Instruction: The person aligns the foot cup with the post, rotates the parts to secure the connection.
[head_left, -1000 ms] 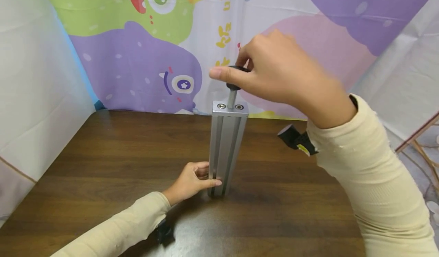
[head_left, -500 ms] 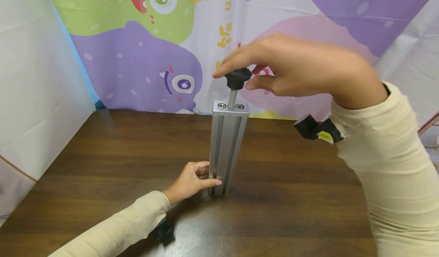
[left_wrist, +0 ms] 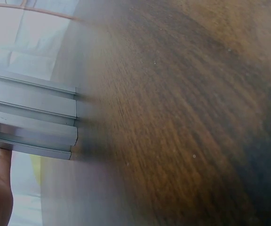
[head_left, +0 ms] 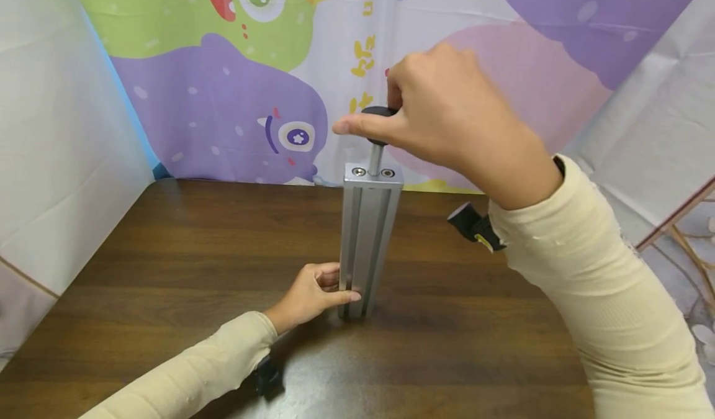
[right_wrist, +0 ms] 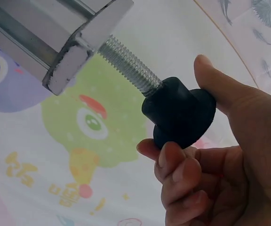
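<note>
An aluminium profile (head_left: 370, 233) stands upright on the wooden table. Thumb and fingers of my left hand (head_left: 304, 295) grip it near the bottom; in the left wrist view the profile's lower end (left_wrist: 29, 106) meets the tabletop. A plate with two bolts (head_left: 373, 174) caps the top. From this plate rises a threaded rod (right_wrist: 131, 66) with a black knob (right_wrist: 178, 113) on its end, shaped like a levelling foot. My right hand (head_left: 452, 108) holds the knob from above, thumb along one side and curled fingers against the other. Its fingers are mostly hidden in the head view.
The brown table (head_left: 223, 220) reaches back to a cartoon-print cloth (head_left: 268, 115). White cloth walls (head_left: 50, 127) stand at both sides. A black wrist camera (head_left: 475, 225) hangs below my right sleeve, and another dark mount (head_left: 268, 375) sits under the left sleeve.
My right hand first turned outward to the right, fingers extended over the knob, then swung back with the thumb across it. My left hand and the profile have stayed put.
</note>
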Action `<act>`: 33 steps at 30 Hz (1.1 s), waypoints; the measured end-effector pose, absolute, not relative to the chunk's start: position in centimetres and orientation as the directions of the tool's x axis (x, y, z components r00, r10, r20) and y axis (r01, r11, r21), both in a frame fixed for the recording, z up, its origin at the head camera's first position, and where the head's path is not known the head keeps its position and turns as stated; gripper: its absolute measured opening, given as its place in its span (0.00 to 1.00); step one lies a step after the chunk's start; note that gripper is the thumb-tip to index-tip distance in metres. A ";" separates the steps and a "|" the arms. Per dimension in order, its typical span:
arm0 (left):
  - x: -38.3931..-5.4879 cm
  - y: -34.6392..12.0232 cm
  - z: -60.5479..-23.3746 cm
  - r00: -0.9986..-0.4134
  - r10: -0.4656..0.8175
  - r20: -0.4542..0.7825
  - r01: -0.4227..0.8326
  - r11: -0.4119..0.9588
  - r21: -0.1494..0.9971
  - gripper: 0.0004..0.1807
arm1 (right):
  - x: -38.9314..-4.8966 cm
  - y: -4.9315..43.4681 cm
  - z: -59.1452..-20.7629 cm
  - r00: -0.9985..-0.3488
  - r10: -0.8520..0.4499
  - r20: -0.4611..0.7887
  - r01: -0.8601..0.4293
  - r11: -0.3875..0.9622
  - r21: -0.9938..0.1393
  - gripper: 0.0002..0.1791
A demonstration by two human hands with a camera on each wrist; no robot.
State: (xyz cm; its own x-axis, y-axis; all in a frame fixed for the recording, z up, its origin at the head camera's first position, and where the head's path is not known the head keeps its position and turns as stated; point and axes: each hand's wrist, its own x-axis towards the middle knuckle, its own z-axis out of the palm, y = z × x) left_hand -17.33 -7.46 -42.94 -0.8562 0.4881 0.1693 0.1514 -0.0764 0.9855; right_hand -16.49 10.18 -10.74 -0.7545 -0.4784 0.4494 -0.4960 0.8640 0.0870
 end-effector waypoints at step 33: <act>-17.2 -7.5 -43.0 -0.850 0.500 0.166 0.145 -0.081 0.986 0.24 | -20.2 14.3 -10.4 -0.344 -0.926 0.157 -0.932 0.356 0.060 0.40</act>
